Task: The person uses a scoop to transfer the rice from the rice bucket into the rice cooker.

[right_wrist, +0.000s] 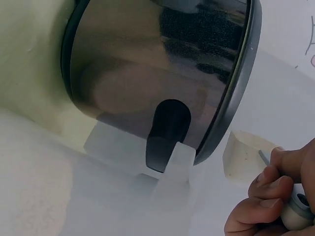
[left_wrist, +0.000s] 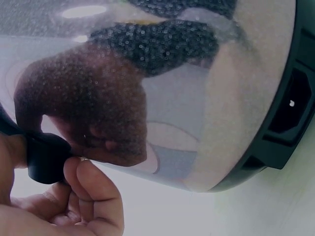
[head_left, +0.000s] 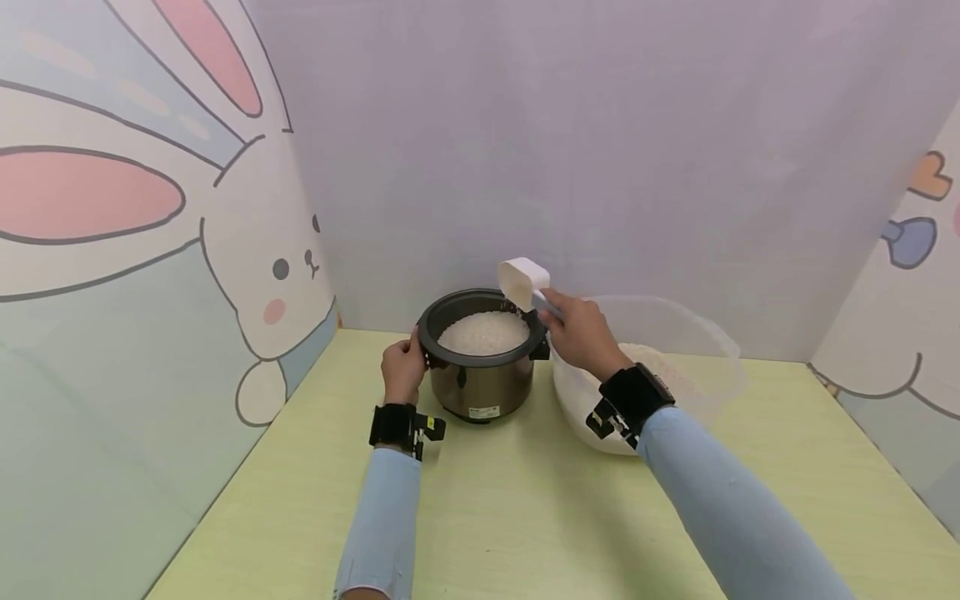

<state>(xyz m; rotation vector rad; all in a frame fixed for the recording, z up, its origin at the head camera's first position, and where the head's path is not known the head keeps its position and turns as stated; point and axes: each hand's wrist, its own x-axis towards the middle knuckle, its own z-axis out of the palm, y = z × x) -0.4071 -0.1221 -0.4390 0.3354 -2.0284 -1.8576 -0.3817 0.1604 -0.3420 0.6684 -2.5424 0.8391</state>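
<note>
Right hand [head_left: 581, 333] pinches the handle of the white scoop [head_left: 523, 282], fingers curled tight; the scoop's mouth tips down over the cooker's 2 o'clock rim, with grains at its lip. The scoop's long axis runs from my right hand up toward 10 o'clock, so the right hand is the nearer one.

Left hand [head_left: 403, 367] grips the cooker's side handle [left_wrist: 44, 160] at 9 o'clock, fingers curled round it.

The rice cooker [head_left: 480, 379] stands mid-table at 12 o'clock from me, rice [head_left: 483, 332] heaped nearly to the rim.

The clear plastic bowl [head_left: 705, 350] of rice sits touching or just beside the cooker at its 3 o'clock, under my right wrist. In the head view nothing stands between scoop and pot. The table [head_left: 525, 517] is pale green.
</note>
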